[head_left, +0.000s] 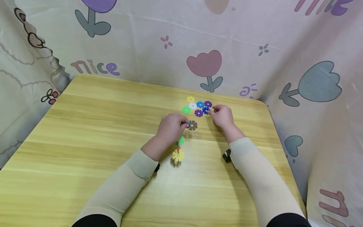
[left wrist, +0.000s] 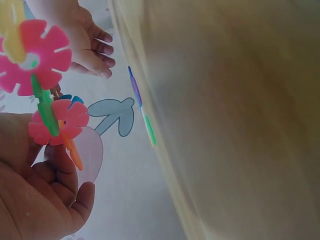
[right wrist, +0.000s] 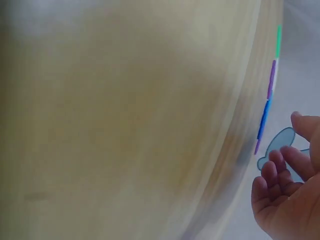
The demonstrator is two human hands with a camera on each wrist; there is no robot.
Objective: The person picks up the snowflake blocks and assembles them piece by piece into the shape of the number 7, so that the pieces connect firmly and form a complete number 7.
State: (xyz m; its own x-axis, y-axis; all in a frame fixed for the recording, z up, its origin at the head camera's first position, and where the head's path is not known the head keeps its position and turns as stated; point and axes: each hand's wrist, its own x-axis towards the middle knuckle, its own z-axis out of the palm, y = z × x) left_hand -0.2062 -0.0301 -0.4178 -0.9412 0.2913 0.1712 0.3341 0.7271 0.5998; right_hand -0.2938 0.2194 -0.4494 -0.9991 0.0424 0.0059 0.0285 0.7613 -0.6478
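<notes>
My left hand [head_left: 171,127] pinches a chain of slotted plastic flower discs joined edge to edge, held above the table. From it a brown disc [head_left: 193,125] sticks out to the right, while a green disc [head_left: 181,140] and a yellow disc [head_left: 178,155] hang toward me. The left wrist view also shows a pink disc [left wrist: 60,120] at the fingers and an orange disc [left wrist: 74,152]. My right hand [head_left: 222,116] has its loosely bent fingers beside a dark blue disc [head_left: 206,110] lying on the table, with nothing in its grasp.
Around the dark blue disc lie a green disc [head_left: 186,109], a white disc [head_left: 193,105], a light blue disc [head_left: 200,104], a yellow disc [head_left: 190,99] and two purple discs [head_left: 198,113]. A printed curtain [head_left: 141,47] hangs behind the wooden table [head_left: 113,110].
</notes>
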